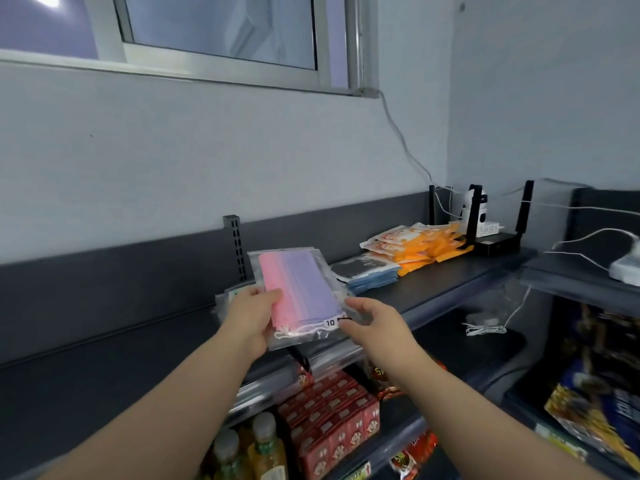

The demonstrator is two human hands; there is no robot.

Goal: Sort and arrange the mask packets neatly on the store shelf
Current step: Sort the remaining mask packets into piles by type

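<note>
Pale wall (pixel 173 150), metal-framed window (pixel 221 36), dark shelf (pixel 433 285)

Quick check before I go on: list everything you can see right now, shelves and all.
mask packet: one, clear with pink and purple masks, held above the top shelf.
blue packets: small stack, a dark one on top, top shelf, right of held packet.
orange packets: pile, orange and white, further right.
router: one, black, shelf's right end.
camera: one, white, by the router.
red cartons: many, below top shelf.
bottles: at least two, yellow drink, left of cartons.
left hand: grips packet's left side.
right hand: pinches its right edge.
</note>
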